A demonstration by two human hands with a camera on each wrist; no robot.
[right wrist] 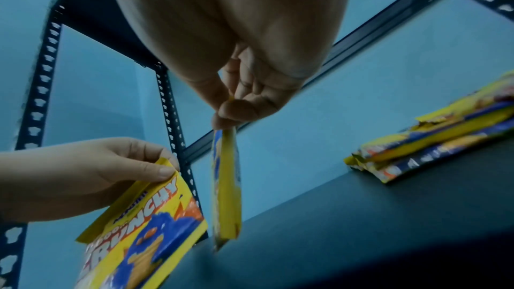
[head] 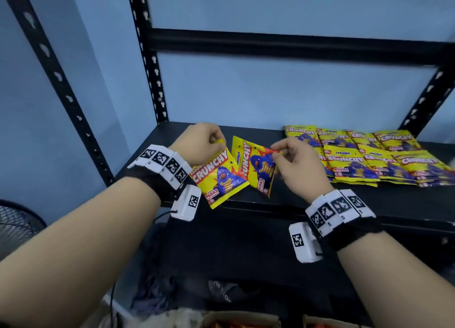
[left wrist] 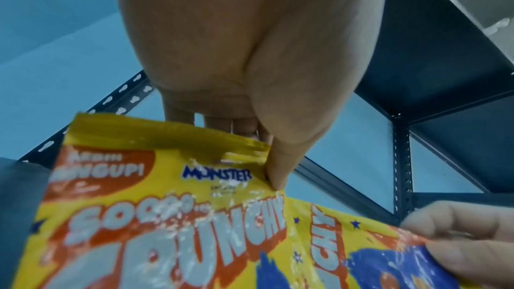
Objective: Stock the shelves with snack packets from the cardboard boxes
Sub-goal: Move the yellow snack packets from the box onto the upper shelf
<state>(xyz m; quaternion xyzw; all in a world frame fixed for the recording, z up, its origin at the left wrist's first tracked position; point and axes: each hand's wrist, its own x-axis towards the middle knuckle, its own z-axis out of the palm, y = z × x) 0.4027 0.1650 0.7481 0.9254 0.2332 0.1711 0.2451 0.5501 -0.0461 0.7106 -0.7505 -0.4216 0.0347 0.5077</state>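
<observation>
My left hand (head: 200,140) is pinching one snack packet (head: 219,177) by its top corner; my right hand (head: 299,165) is pinching another packet (head: 258,166) alongside, both hanging over the shelf (head: 320,199).

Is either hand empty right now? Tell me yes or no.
No: in the head view the left hand pinches one yellow packet and the right hand pinches another packet.

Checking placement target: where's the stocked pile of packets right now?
In the head view the stocked packets lie flat in overlapping rows on the right part of the black shelf, just right of the right hand, against the blue wall.
</observation>
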